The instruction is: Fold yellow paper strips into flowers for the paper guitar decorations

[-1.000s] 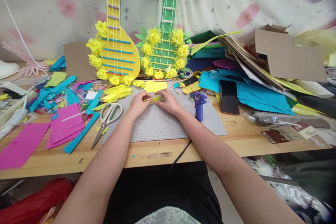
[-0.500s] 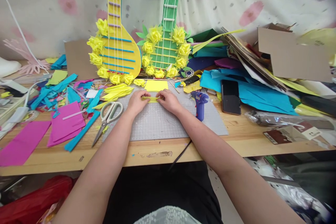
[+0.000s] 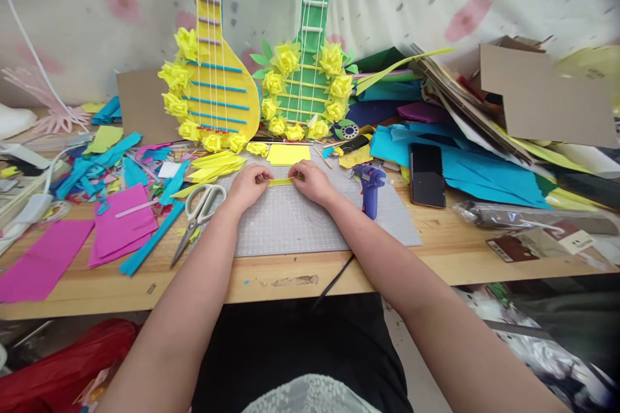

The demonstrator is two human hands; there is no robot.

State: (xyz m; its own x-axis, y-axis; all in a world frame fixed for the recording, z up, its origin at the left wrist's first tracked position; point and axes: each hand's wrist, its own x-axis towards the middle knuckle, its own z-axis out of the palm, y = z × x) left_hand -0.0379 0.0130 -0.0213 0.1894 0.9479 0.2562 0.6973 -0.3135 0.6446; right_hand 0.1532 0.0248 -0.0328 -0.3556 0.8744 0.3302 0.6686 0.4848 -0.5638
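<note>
A narrow strip of yellow paper (image 3: 281, 182) stretches between my two hands, just over the grey cutting mat (image 3: 290, 229). My left hand (image 3: 249, 187) pinches its left end, and my right hand (image 3: 312, 182) pinches the right end. Flat yellow paper (image 3: 289, 155) lies right behind them. Cut yellow pieces (image 3: 217, 168) are heaped beyond my left hand, with scissors (image 3: 198, 214) nearer me. A blue glue gun (image 3: 371, 188) stands to the right of my right hand.
Behind the mat lean a yellow paper guitar (image 3: 227, 87) and a green one (image 3: 305, 93), both trimmed with yellow paper flowers. Pink paper (image 3: 123, 226) and blue scraps (image 3: 80, 174) cover the left side. A phone (image 3: 427, 175) rests on blue sheets (image 3: 494, 174) at right.
My left hand has shifted slightly left, so the hands are a little farther apart and more of the yellow strip shows between them. The view has tipped slightly.
</note>
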